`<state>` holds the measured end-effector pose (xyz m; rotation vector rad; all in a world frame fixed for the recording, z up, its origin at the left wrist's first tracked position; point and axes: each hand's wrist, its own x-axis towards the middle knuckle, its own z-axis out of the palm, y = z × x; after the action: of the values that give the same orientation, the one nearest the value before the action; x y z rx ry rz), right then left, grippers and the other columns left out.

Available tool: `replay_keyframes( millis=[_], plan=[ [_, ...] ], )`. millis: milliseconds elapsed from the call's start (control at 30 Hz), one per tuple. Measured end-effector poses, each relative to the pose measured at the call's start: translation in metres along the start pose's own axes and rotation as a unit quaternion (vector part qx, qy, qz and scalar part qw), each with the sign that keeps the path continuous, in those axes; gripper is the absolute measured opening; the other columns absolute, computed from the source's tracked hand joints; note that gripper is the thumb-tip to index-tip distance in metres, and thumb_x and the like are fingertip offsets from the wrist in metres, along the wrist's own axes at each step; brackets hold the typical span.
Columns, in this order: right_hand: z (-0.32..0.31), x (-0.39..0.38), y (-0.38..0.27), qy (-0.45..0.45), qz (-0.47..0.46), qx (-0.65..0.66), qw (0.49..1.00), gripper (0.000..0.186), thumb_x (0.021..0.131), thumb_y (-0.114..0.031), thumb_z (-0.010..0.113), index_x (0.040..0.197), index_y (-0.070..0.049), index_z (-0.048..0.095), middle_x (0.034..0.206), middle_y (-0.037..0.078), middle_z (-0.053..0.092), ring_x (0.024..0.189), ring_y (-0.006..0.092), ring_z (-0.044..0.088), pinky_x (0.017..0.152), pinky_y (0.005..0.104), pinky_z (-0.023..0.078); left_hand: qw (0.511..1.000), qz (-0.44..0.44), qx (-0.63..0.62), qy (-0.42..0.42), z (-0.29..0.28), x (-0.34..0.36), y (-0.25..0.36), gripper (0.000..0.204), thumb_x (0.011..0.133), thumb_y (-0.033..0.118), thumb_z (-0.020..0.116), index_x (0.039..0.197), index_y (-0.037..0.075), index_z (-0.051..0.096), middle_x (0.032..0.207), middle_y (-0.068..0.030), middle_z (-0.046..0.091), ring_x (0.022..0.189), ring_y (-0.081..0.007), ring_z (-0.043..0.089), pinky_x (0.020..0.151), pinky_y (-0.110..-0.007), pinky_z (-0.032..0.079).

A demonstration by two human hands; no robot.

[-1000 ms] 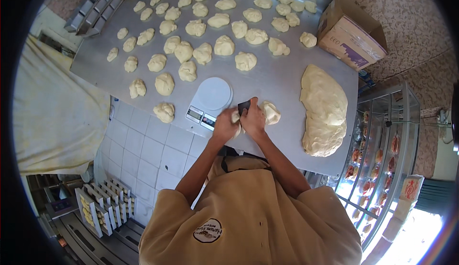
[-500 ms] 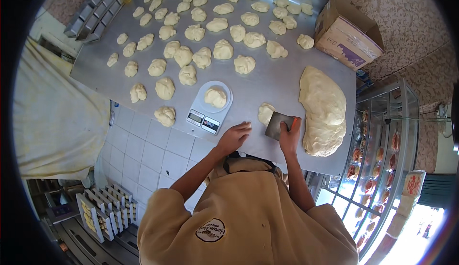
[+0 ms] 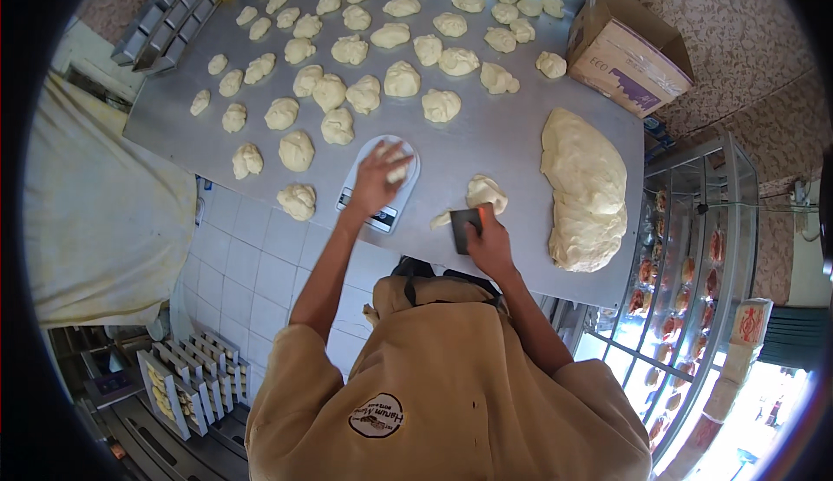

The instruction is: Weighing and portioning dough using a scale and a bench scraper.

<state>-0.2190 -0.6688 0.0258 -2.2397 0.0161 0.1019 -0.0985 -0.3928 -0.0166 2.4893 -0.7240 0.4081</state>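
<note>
Cloth, pale and draped, is hanging at nine o'clock, just beside the grey tabletop. Metal baking moulds are sitting in a row at eleven o'clock, at the tabletop's far corner. Dough portions, many of them, are lying spread from ten o'clock to one o'clock, apart from one another or just touching. At the middle, a white kitchen scale is resting near the tabletop's near edge, and the left hand is lying over it with the fingers spread apart, pressing down on a dough piece on the platform. Just to its right, a small dough lump is lying on the tabletop, with a thin scrap beside it. The right hand is gripping a dark dough scraper, fingers clamped on its top edge, blade standing upright on the tabletop, touching the lump. At three o'clock, a large dough mass is lying lengthwise. A cardboard box is standing at one o'clock, and a glass display case is showing at four o'clock.
</note>
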Motion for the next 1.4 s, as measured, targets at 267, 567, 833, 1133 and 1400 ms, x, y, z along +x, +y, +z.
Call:
replay_keyframes(
  millis=[267, 567, 833, 1133, 1400],
  plan=[
    [0.034, 0.027, -0.015, -0.009, -0.061, -0.085, 0.994, 0.035, 0.087, -0.008, 0.059, 0.119, -0.009, 0.044, 0.083, 0.02, 0.065, 0.074, 0.0441, 0.065, 0.064, 0.0508, 0.048, 0.881, -0.34, -0.312, -0.102, -0.019, -0.017, 0.058, 0.051, 0.08, 0.011, 0.073, 0.13, 0.008, 0.066, 0.122, -0.0079, 0.07, 0.105, -0.0213, 0.066, 0.094, -0.033, 0.051],
    [0.044, 0.048, 0.001, 0.043, 0.016, -0.027, 0.999, 0.031, 0.088, -0.009, 0.059, 0.116, -0.007, 0.044, 0.086, 0.019, 0.065, 0.072, 0.0407, 0.065, 0.063, 0.05, 0.049, 0.922, -0.26, -0.099, -0.268, -0.008, -0.021, 0.128, 0.048, 0.079, 0.017, 0.071, 0.124, 0.004, 0.065, 0.119, -0.0151, 0.066, 0.103, -0.0288, 0.065, 0.09, -0.038, 0.053],
    [-0.067, 0.014, 0.044, 0.195, 0.09, 0.081, 0.973, 0.029, 0.091, -0.01, 0.061, 0.117, -0.006, 0.048, 0.084, 0.016, 0.062, 0.069, 0.0323, 0.059, 0.065, 0.0441, 0.047, 0.909, -0.028, -0.301, 0.287, -0.026, 0.116, 0.18, 0.04, 0.084, 0.015, 0.069, 0.124, 0.01, 0.064, 0.145, -0.0166, 0.049, 0.125, -0.0368, 0.055, 0.1, -0.036, 0.047],
    [-0.228, 0.042, 0.118, 0.321, 0.079, 0.084, 0.94, 0.027, 0.09, -0.002, 0.063, 0.116, -0.001, 0.056, 0.093, 0.008, 0.064, 0.076, 0.018, 0.057, 0.07, 0.0324, 0.049, 0.988, -0.102, -0.109, 0.049, 0.119, 0.185, 0.153, 0.05, 0.085, 0.018, 0.071, 0.133, 0.01, 0.059, 0.146, -0.0178, 0.049, 0.136, -0.0331, 0.047, 0.111, -0.038, 0.039],
    [-0.35, 0.241, 0.242, 0.224, 0.121, -0.037, 0.966, 0.016, 0.084, -0.008, 0.07, 0.096, 0.001, 0.065, 0.082, 0.005, 0.067, 0.071, 0.0154, 0.055, 0.065, 0.0319, 0.047, 0.922, -0.112, -0.364, -0.071, 0.228, 0.286, 0.178, 0.059, 0.081, 0.023, 0.076, 0.135, 0.008, 0.057, 0.14, -0.0182, 0.054, 0.131, -0.0339, 0.051, 0.107, -0.04, 0.042]
  ],
)
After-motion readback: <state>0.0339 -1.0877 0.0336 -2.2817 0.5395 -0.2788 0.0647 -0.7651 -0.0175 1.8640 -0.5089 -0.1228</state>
